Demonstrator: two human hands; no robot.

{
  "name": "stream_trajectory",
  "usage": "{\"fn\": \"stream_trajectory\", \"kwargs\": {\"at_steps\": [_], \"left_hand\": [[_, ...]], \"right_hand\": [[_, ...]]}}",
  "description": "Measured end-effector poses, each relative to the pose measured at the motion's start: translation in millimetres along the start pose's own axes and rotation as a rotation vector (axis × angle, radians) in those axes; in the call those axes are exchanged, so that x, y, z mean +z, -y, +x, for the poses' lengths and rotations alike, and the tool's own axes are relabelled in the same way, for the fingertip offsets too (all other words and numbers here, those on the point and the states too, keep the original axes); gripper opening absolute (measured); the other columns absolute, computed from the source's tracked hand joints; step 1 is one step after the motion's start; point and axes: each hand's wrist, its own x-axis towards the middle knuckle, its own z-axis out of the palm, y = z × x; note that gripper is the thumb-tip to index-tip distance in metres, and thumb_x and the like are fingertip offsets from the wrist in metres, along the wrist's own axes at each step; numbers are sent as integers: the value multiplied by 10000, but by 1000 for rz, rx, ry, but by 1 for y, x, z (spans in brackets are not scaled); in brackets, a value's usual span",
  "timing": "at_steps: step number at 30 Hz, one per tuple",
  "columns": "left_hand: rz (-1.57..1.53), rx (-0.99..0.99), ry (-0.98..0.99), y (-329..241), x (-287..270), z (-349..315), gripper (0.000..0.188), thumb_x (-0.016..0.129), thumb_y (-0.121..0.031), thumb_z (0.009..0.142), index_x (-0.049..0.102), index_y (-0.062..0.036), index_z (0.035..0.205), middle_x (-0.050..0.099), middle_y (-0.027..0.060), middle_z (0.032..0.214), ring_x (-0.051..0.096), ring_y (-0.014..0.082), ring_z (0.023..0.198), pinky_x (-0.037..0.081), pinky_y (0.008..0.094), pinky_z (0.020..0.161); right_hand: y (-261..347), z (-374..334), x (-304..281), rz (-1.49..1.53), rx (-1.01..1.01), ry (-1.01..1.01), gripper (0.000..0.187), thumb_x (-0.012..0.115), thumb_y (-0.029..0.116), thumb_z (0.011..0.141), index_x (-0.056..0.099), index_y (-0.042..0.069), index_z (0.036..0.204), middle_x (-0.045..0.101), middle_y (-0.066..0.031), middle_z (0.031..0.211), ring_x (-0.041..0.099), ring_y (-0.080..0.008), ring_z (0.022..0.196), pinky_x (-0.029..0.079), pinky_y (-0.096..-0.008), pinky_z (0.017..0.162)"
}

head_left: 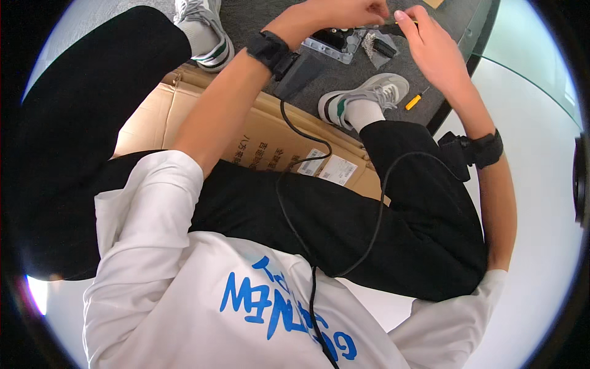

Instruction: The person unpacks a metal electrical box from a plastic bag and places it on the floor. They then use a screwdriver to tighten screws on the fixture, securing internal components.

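Head view: one fisheye camera worn on the seated person's head, facing steeply down, close over white shirt (pixel 246 289) and black trousers (pixel 344 221); hands and grey carpet (pixel 307 80) sit at the top rim. No second view.

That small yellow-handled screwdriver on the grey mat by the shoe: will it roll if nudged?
Probably. The yellow-handled screwdriver looks round and slim, so it may roll. It seems light, and the grey mat likely damps sliding.
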Motion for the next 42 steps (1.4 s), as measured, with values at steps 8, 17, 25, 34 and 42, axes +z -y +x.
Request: {"fn": "stream_trajectory", "kwargs": {"at_steps": [8,17,25,34,42], "left_hand": [[34,-64,-18,19,10,3,260,652,-184,932,731,13,1083,751,204,999,725,366,913,565,440,809],[177,-139,-2,41,8,-1,272,621,-221,949,734,-8,1074,745,217,968,725,384,912,566,461,816],[220,-126,18,50,10,-4,285,588,-244,960,742,-25,1060,747,209,988,719,404,938,564,473,830],[302,-200,86,57,5,-8,284,580,-243,955,740,-28,1051,736,229,997,700,417,980,551,483,849],[223,-248,103,58,9,-10,298,552,-237,962,737,-9,1015,736,226,941,710,412,918,552,482,813]], "right_hand": [[21,-11,-6,-124,-188,-212,385,480,449,1074,607,97,1168,721,-210,900,686,-449,904,542,-522,810],[15,-11,-1,30,38,11,372,499,437,1068,614,98,1172,722,-192,906,689,-441,895,539,-504,804],[19,-12,-1,53,-251,-103,365,623,271,948,556,33,1216,593,-216,1083,628,-440,1005,519,-477,856],[12,-10,3,-206,-55,-136,372,535,448,1055,615,100,1157,735,-172,941,706,-427,881,550,-490,767],[23,-17,-8,73,-122,-51,381,695,173,894,535,48,1216,534,-215,1111,609,-460,1000,526,-488,832]]}}
